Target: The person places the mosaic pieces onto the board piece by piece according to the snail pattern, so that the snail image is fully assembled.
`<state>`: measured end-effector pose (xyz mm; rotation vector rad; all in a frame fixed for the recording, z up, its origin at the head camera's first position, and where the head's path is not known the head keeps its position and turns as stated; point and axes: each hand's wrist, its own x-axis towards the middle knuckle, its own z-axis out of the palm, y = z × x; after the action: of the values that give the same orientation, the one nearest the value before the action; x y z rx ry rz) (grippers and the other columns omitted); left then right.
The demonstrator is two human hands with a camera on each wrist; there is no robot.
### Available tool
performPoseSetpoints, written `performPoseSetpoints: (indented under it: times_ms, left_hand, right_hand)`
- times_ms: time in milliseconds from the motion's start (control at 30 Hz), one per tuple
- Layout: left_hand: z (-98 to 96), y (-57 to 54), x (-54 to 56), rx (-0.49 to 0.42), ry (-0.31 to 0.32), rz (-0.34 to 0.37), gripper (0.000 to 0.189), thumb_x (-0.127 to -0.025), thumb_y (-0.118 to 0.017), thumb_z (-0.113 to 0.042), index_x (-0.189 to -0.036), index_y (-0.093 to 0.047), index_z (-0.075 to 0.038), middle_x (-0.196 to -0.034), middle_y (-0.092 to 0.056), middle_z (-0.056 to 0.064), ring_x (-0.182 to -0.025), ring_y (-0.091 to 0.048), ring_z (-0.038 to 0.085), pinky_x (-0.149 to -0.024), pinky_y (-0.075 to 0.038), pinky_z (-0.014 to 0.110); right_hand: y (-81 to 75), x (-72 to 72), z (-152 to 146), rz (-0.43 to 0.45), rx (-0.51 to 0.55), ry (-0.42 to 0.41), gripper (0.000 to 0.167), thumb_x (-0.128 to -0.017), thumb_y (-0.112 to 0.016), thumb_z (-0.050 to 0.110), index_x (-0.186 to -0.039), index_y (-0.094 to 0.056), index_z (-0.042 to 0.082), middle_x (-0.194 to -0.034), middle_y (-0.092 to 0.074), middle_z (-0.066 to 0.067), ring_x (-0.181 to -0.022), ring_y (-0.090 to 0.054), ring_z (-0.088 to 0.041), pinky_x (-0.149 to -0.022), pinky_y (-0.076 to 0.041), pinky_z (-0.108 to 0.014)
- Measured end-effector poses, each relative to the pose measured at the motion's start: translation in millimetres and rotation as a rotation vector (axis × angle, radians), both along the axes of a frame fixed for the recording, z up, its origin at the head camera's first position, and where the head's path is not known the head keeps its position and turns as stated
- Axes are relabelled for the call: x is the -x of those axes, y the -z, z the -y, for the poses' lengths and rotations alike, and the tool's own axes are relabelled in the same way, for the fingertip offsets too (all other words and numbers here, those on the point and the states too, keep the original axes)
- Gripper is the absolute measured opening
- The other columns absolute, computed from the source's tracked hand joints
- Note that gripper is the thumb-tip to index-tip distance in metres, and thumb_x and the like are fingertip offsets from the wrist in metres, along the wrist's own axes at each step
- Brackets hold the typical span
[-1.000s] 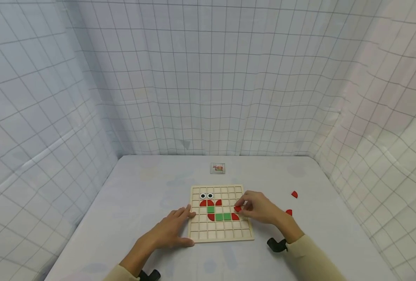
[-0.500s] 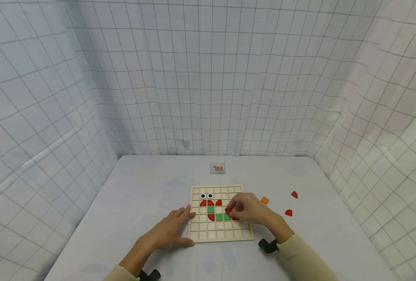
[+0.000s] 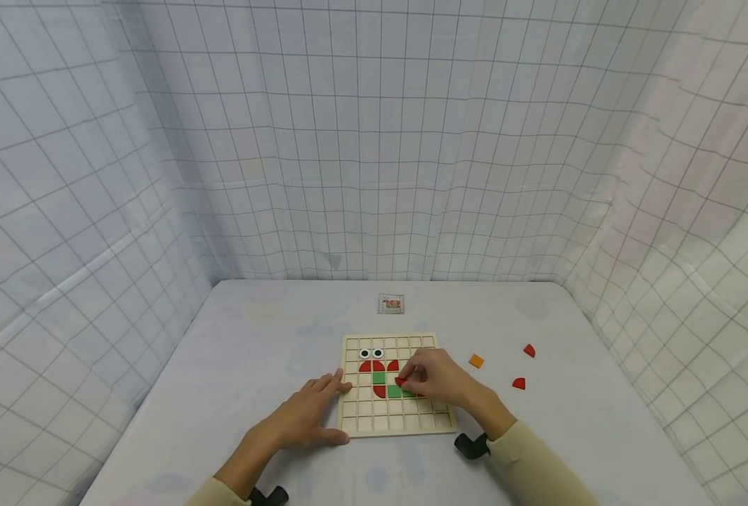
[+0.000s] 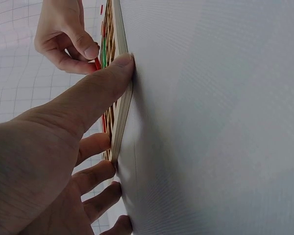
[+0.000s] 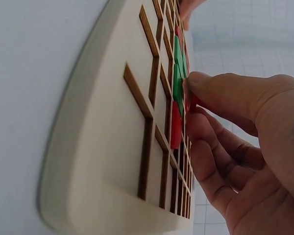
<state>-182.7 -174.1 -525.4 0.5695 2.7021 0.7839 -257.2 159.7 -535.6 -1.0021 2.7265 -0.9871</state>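
Note:
A wooden grid board [image 3: 397, 423] lies on the table. My left hand [image 3: 307, 416] touches its left edge with fingers spread; in the left wrist view the thumb [image 4: 103, 90] presses the rim near a corner. My right hand [image 3: 442, 379] pinches a red quarter-circle tile [image 3: 400, 381] between thumb and fingers, just over the board. Two eye tiles [image 3: 371, 353] sit in the upper cells. Below them are several red quarter-circle tiles [image 3: 364, 366] and green square tiles [image 3: 379, 378]. The right hand partly covers the lower row of tiles.
Right of the board lie an orange square tile [image 3: 476, 360] and two loose red quarter-circle tiles [image 3: 529, 350]. A small picture card [image 3: 391, 303] lies behind the board. Gridded white curtains [image 3: 386, 154] surround the table's back and sides.
My right hand has moved left across the board with the red quarter-circle tile, uncovering the orange tile on the table. The left hand stays in place.

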Motion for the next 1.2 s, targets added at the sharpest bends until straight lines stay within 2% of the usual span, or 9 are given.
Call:
performPoseSetpoints:
  times_ms: [500,967,1200]
  left_hand:
    - [-0.2,1.1,0.4,-0.001,-0.005,0.010,0.104,-0.089,-0.104,-0.042,-0.174,-0.053,-0.012,-0.188,-0.040,0.021,-0.168,-0.044,0.054,-0.131,-0.044,0.078]
    - [0.2,0.4,-0.1,-0.003,-0.007,0.011,0.105,-0.089,-0.104,-0.041,-0.175,-0.052,-0.011,-0.188,-0.041,0.021,-0.169,-0.044,0.053,-0.131,-0.043,0.078]
    - [0.5,0.2,-0.7,-0.009,-0.001,0.013,0.103,-0.089,-0.104,-0.041,-0.174,-0.054,-0.011,-0.188,-0.040,0.022,-0.169,-0.043,0.054,-0.132,-0.043,0.078]
  right_hand:
    - [4.2,-0.3,12.5,-0.055,-0.002,0.011,0.009,-0.101,-0.093,0.015,-0.109,-0.092,0.011,-0.103,-0.078,0.001,-0.085,-0.060,-0.002,-0.074,-0.053,-0.019]
    - [1.2,-3.4,16.2,-0.026,-0.005,0.015,0.009,-0.104,-0.089,0.010,-0.112,-0.093,0.010,-0.104,-0.077,0.002,-0.086,-0.057,0.000,-0.074,-0.053,-0.019]
    - [1.8,-1.6,21.2,-0.035,-0.032,0.047,0.007,-0.103,-0.090,0.011,-0.109,-0.094,0.011,-0.099,-0.077,0.004,-0.083,-0.056,-0.001,-0.071,-0.051,-0.019]
